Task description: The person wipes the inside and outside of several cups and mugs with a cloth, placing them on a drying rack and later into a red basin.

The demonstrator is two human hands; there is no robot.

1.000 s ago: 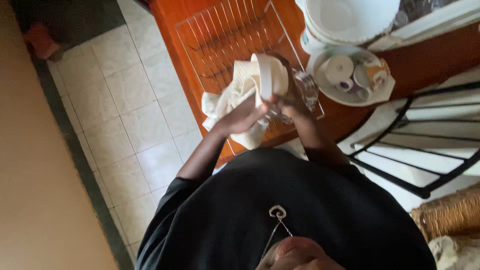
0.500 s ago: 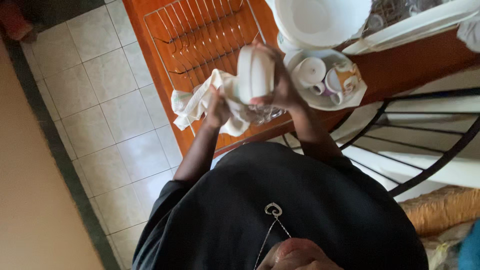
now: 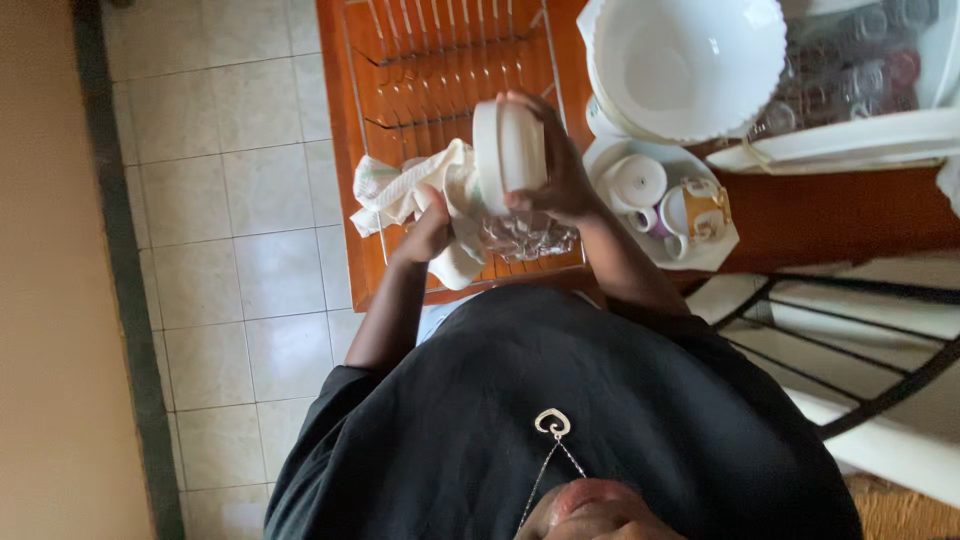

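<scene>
The step in hand looks like drying: the right hand (image 3: 550,185) is closed around a white lidded glass jar (image 3: 510,180), its grip clamped on the white lid end with the patterned clear glass body hanging below, while the left hand (image 3: 430,232) is closed on a pale cloth (image 3: 420,190) bunched against the jar's side. Both are held in the air above the near end of a wire dish rack (image 3: 450,70), which lies on an orange-brown desk (image 3: 335,150) along its left edge, beside the tiled floor (image 3: 230,200). Just to the right of the rack stand a stack of white scalloped bowls (image 3: 690,60) and a plate (image 3: 725,245) carrying small cups. Whether the cloth reaches inside the glass or only wraps the outside is hard to tell, since the hands cover that part. In my judgement the next move calls for turning the jar against the cloth with a firm hold on the lid, as wet glass could slip.
</scene>
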